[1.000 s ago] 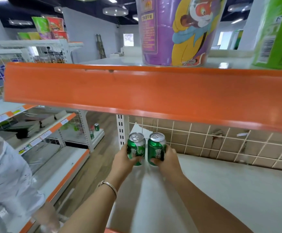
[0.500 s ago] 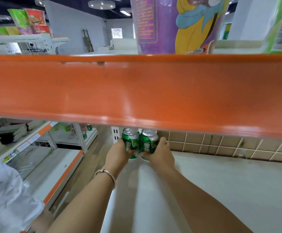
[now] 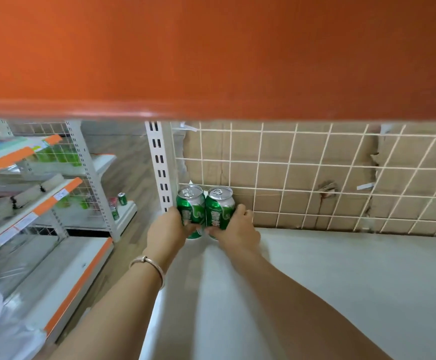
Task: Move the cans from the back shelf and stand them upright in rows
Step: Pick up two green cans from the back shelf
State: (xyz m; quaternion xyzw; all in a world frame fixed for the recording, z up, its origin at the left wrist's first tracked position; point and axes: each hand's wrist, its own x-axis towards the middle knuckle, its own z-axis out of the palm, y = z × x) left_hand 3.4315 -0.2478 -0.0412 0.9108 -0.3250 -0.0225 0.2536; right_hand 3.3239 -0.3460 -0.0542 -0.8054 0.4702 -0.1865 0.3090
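Two green cans are in grip, one per hand. The left hand (image 3: pixel 166 229) wraps the left can (image 3: pixel 191 207) and the right hand (image 3: pixel 237 229) wraps the right can (image 3: pixel 220 207), with fingers curled round the lower halves. Both cans are upright, side walls touching, pull-tabs up.

Compared with one second ago, the cans have gone deeper into the bay. They are now at the rear left corner of the white shelf (image 3: pixel 341 281), just beside the slotted upright post (image 3: pixel 161 165) and close to the wire grid (image 3: pixel 289 164). The view has also dropped: the orange shelf edge (image 3: pixel 211 61) fills the upper third, and the purple cup formerly seen above it is out of frame.

Brown cardboard (image 3: pixel 302 152), torn in places, backs the grid. A bracelet (image 3: pixel 149 263) circles the left wrist. To the left, across a wood floor (image 3: pixel 131 162), the neighbouring shelving (image 3: pixel 55 196) has orange-edged tiers, and another green can (image 3: pixel 121 199) stands on its lowest tier.

The fingers mask the can bases, so contact with the shelf cannot be confirmed. The neighbouring stock is blurred.
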